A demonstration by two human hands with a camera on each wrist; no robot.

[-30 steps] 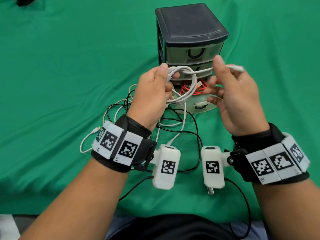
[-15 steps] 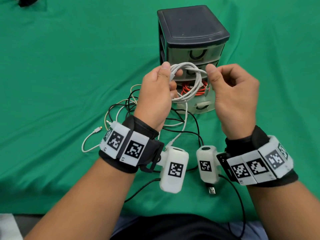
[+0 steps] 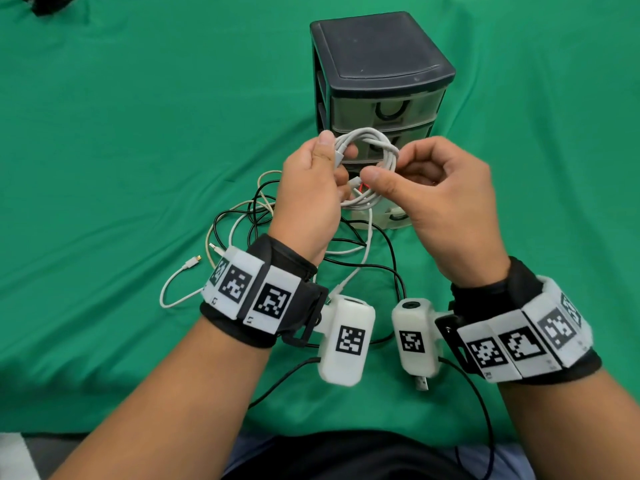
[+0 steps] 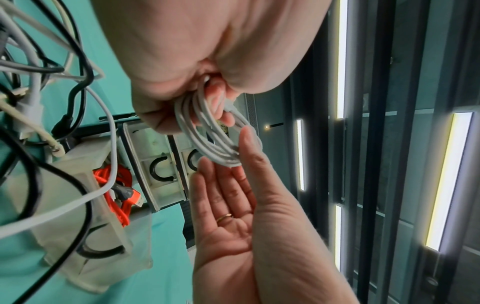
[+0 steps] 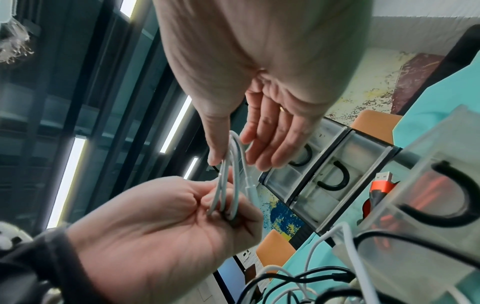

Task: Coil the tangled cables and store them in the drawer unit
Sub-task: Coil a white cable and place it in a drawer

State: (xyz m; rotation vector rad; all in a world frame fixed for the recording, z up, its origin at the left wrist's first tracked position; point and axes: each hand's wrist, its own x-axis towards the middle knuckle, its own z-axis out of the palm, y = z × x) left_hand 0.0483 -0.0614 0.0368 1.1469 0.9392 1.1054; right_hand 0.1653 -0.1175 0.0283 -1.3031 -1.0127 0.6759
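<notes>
A white cable coil (image 3: 377,140) hangs in the air in front of the drawer unit (image 3: 381,64), a dark frame with translucent drawers. My left hand (image 3: 337,161) grips the coil's left side, fingers curled round its loops (image 4: 218,152). My right hand (image 3: 381,168) pinches the coil's right side between thumb and fingers (image 5: 233,152). The bottom drawer (image 3: 391,220) stands pulled out with an orange cable (image 4: 114,185) inside. Tangled black and white cables (image 3: 256,216) lie on the cloth below my left hand.
A green cloth (image 3: 138,133) covers the table. One loose white cable end (image 3: 194,261) trails left of the tangle. A dark object (image 3: 45,3) sits at the far left corner. Black leads run from the wrist cameras toward my body.
My right hand has brought the cable's free end from out at the right in to the coil and now pinches the loops close to my left hand.
</notes>
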